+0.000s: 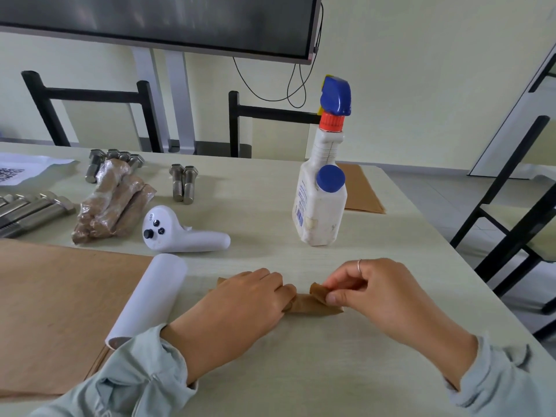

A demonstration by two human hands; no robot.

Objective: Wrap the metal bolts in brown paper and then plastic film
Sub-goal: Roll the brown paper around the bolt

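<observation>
A brown-paper roll (307, 305) lies on the table near the front edge; the bolt inside it is hidden. My left hand (249, 299) lies over the roll's left part with fingers curled onto it. My right hand (370, 291) pinches the roll's crumpled right end between thumb and fingers. Bare metal bolts lie at the far left (33, 210), at the back left (96, 165) and as a pair (183, 183). Several finished bundles in paper and film (114, 203) lie between them. A roll of plastic film (150, 299) rests on a brown paper stack (60, 311).
A white spray bottle (320, 203) with a blue trigger stands mid-table. A white handheld controller (183, 233) lies left of it. More brown paper (361, 189) sits behind the bottle. Black chairs (511, 221) stand at the right and far side. The table edge runs along the right.
</observation>
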